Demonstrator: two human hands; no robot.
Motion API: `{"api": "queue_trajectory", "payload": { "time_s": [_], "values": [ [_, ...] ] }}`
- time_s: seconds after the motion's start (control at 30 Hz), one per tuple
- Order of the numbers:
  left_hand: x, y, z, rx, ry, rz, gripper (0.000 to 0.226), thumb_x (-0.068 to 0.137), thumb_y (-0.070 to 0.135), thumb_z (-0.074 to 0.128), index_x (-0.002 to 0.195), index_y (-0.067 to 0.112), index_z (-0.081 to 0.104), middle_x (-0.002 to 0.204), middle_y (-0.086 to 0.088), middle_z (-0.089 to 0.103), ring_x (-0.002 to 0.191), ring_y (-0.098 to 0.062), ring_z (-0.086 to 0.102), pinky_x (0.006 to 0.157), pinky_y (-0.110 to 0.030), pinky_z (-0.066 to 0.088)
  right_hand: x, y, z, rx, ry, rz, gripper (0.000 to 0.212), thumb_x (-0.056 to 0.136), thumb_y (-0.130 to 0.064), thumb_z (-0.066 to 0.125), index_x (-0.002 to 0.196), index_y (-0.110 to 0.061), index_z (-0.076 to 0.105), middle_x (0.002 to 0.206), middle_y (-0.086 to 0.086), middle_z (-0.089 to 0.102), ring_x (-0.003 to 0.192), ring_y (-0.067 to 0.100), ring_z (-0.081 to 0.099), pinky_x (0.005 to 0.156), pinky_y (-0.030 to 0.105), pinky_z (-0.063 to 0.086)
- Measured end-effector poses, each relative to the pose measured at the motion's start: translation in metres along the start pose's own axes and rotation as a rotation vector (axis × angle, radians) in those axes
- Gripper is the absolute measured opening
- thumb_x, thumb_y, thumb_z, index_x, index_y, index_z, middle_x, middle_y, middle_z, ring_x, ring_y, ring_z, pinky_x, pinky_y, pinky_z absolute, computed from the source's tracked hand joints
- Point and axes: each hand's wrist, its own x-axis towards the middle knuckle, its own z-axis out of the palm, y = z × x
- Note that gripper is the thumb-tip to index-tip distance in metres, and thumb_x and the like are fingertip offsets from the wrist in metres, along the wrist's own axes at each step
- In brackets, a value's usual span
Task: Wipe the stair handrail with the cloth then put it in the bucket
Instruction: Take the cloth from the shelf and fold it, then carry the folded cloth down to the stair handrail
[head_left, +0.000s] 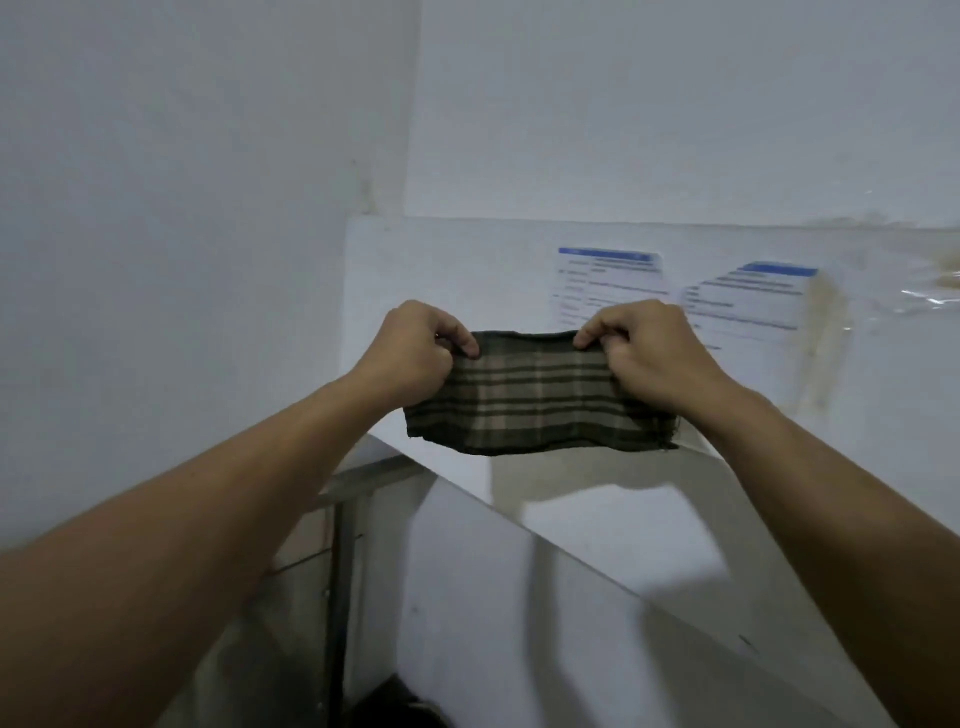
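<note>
Plaid brown cloth (537, 397) stretches between your hands: left hand (415, 353) pinches its 9 o'clock edge, right hand (649, 353) pinches its 3 o'clock edge, both fists closed on the fabric.

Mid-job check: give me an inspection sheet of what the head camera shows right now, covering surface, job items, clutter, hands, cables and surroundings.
Surface: white sloped ledge below the hands; whether it belongs to the stair rail is unclear.
Job's things: plaid cloth held stretched in the air; bucket not in view.
Clutter: nothing seen.
Grippers: left hand and right hand each pinch a top corner of the cloth.
Cables: nothing seen.
Surroundings: white walls; two printed notices under a clear stained sheet; metal frame at lower left.
</note>
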Motion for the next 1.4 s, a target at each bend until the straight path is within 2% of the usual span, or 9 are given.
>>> {"api": "queue_trajectory", "payload": {
  "time_s": [0.17,0.3,0.43,0.63,0.8,0.9,0.97,1.2,1.4],
  "values": [
    [-0.045,-0.098,-0.095,0.151,0.057,-0.104,0.018,0.084,0.006,0.065,0.099,0.012,0.071,0.101,-0.003,0.065,0.093,-0.018,0.059,0.079,-0.022,0.044,0.029,-0.097,0.106,0.159,-0.216,-0.175,0.024,0.078,-0.022,0.067,0.102,-0.02,0.073,0.107,0.0,0.072,0.095,0.012,0.06,0.085,0.021,0.039],
    [-0.093,-0.169,-0.167,0.368,0.078,-0.223,0.039,0.081,0.005,0.07,0.119,0.01,0.064,0.11,-0.002,0.058,0.096,-0.014,0.053,0.09,-0.023,0.045,0.042,-0.183,0.192,0.213,-0.378,-0.367,0.054,0.07,-0.033,0.08,0.119,-0.017,0.065,0.117,0.004,0.065,0.107,0.02,0.058,0.091,0.023,0.038],
    [-0.142,-0.23,-0.231,0.529,0.124,-0.413,0.049,0.081,0.006,0.07,0.127,0.013,0.058,0.114,-0.003,0.055,0.103,-0.018,0.052,0.098,-0.028,0.045,0.045,-0.266,0.276,0.31,-0.477,-0.542,0.06,0.071,-0.027,0.08,0.127,-0.015,0.059,0.111,0.006,0.059,0.104,0.024,0.055,0.092,0.028,0.042],
    [-0.218,-0.282,-0.311,0.73,0.264,-0.664,0.055,0.079,0.012,0.073,0.131,0.014,0.054,0.107,0.001,0.048,0.103,-0.02,0.05,0.093,-0.024,0.04,0.042,-0.389,0.374,0.45,-0.584,-0.857,0.067,0.072,-0.033,0.079,0.132,-0.017,0.054,0.103,-0.002,0.046,0.101,0.02,0.048,0.093,0.029,0.038],
    [-0.293,-0.275,-0.36,0.894,0.339,-0.86,0.066,0.069,0.022,0.082,0.129,0.016,0.056,0.107,-0.002,0.046,0.095,-0.016,0.045,0.082,-0.023,0.039,0.016,-0.497,0.414,0.635,-0.657,-1.116,0.077,0.064,-0.036,0.084,0.132,-0.016,0.054,0.104,-0.002,0.044,0.098,0.017,0.045,0.092,0.029,0.041],
    [-0.344,-0.257,-0.385,0.99,0.409,-0.996,0.068,0.069,0.018,0.081,0.132,0.015,0.054,0.111,-0.004,0.047,0.101,-0.02,0.046,0.091,-0.029,0.043,-0.017,-0.56,0.42,0.754,-0.696,-1.267,0.077,0.065,-0.032,0.084,0.133,-0.016,0.053,0.106,-0.002,0.043,0.1,0.017,0.045,0.095,0.032,0.043],
    [-0.38,-0.24,-0.402,1.033,0.473,-1.078,0.069,0.07,0.015,0.079,0.134,0.016,0.052,0.114,-0.007,0.047,0.105,-0.022,0.046,0.094,-0.029,0.04,-0.043,-0.602,0.417,0.823,-0.719,-1.359,0.073,0.069,-0.028,0.081,0.134,-0.016,0.051,0.108,-0.001,0.044,0.103,0.019,0.047,0.097,0.034,0.043],
    [-0.506,-0.171,-0.459,1.239,0.641,-1.308,0.072,0.072,0.012,0.077,0.137,0.017,0.047,0.114,-0.004,0.043,0.107,-0.022,0.043,0.094,-0.032,0.039,-0.147,-0.745,0.371,1.043,-0.717,-1.657,0.064,0.075,-0.017,0.076,0.133,-0.012,0.051,0.107,0.001,0.042,0.101,0.022,0.049,0.096,0.032,0.045],
    [-0.612,-0.101,-0.534,1.292,0.747,-1.488,0.076,0.069,0.014,0.081,0.137,0.014,0.047,0.118,-0.008,0.046,0.113,-0.027,0.045,0.101,-0.037,0.039,-0.238,-0.876,0.313,1.172,-0.705,-1.867,0.069,0.073,-0.015,0.078,0.135,-0.015,0.05,0.105,0.0,0.041,0.097,0.017,0.046,0.094,0.029,0.044]
  ]
}}
